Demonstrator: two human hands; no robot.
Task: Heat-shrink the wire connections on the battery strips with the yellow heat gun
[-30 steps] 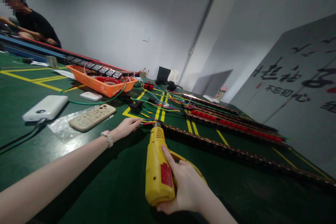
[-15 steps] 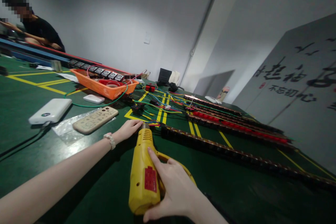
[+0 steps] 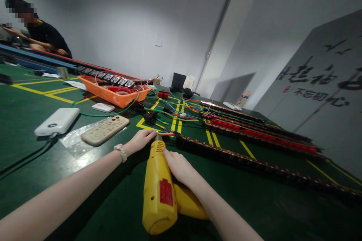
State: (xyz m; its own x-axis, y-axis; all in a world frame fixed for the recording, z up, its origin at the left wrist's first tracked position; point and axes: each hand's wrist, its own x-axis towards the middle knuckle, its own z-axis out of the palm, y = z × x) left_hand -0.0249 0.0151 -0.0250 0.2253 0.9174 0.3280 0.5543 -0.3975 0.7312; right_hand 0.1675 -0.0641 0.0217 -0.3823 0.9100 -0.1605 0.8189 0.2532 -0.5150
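Observation:
My left hand is closed at the loose wire ends of the nearest long dark strip, its fingertips pinching the wires. Just below those fingertips is the metal nozzle of a yellow heat gun, which points away from me with its rear end towards me. My right hand is against the right side of the gun's front, one fingertip touching the barrel near the vents. Its other fingers are hidden, so their grip does not show. The gun's looped handle is partly behind my right forearm.
Left of my hands are a phone on a plastic bag, a white power bank with a black cable, and a small white case. An orange bin stands behind them. More strips lie rightward. A person sits far left.
My right hand has moved forward along the heat gun from its rear and handle area to the front of its barrel. My left hand stays at the wires. The view has shifted slightly.

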